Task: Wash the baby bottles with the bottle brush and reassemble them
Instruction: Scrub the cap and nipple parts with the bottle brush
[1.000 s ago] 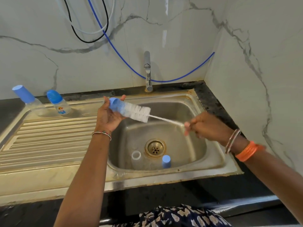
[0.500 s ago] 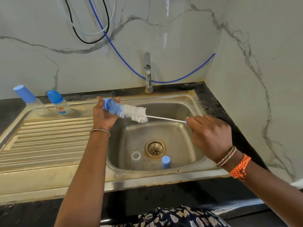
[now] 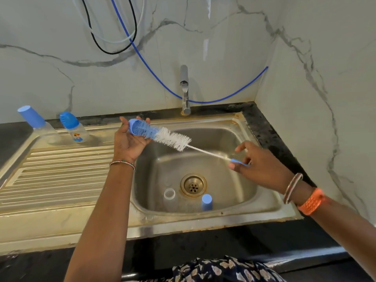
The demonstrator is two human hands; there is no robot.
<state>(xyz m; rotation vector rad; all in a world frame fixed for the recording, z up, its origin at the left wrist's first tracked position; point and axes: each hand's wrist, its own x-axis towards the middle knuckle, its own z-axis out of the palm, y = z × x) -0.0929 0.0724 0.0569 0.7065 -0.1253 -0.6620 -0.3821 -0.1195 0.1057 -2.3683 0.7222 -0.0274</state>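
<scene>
My left hand (image 3: 128,143) is palm up over the sink's left rim and grips a small blue bottle cap (image 3: 133,127). The bottle brush (image 3: 173,139), with blue and white bristles, has its tip pushed into that cap. Its thin wire stem slopes down to the right to a blue handle end (image 3: 239,162), which my right hand (image 3: 260,165) pinches between thumb and fingers over the basin. A clear bottle body (image 3: 169,197) and another blue cap (image 3: 207,202) stand in the basin near the drain (image 3: 193,185).
Two capped baby bottles (image 3: 32,120) (image 3: 74,129) stand at the back of the ribbed steel drainboard (image 3: 57,176). A tap (image 3: 184,90) rises behind the sink (image 3: 244,212), turned off. Marble walls close in behind and to the right, with hoses hanging down.
The brush has slid partly out of the cap, so more blue bristles show. The stem now slopes lower to the right, and my right hand's fingers have spread to a lighter pinch.
</scene>
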